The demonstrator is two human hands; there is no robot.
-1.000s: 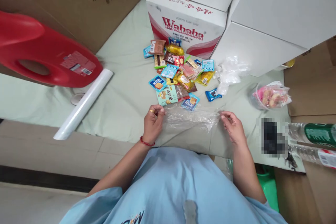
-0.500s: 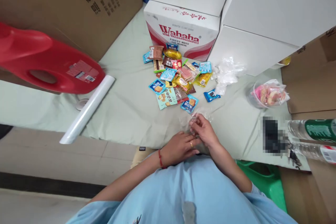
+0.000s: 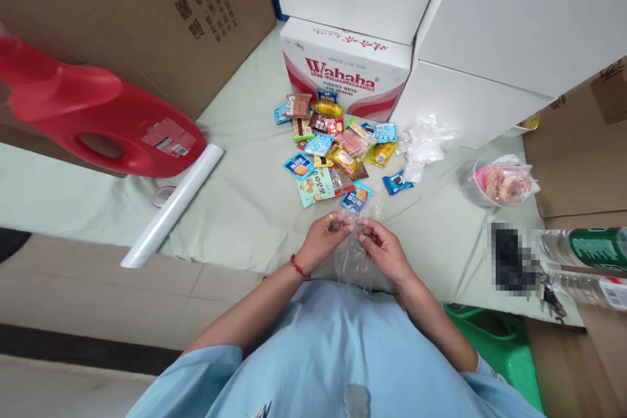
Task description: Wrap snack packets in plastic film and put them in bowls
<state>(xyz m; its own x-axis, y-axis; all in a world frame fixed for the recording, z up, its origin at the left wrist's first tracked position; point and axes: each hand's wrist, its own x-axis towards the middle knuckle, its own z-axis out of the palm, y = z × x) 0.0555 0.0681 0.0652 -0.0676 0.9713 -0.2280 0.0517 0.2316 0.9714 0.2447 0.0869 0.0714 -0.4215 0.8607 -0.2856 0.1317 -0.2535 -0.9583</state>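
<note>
Between my two hands hangs a clear plastic bag, thin and crinkled, over the table's near edge. My left hand, with a red string on the wrist, pinches the bag's upper part from the left. From the right, my right hand pinches it too, its fingers curled close to the left ones. Just beyond the hands lies a blue snack packet, at the front of a heap of wrapped snacks. A mint-green snack pouch is beside that packet.
Crumpled clear bags lie right of the heap, before white boxes. A Wahaba-style white-and-red carton stands behind. At left are a red jug and a white roll; at right, a plastic tub and bottles.
My left hand has risen from the table's near edge to the bag and now pinches it. The bag is lifted and hangs between both hands.
</note>
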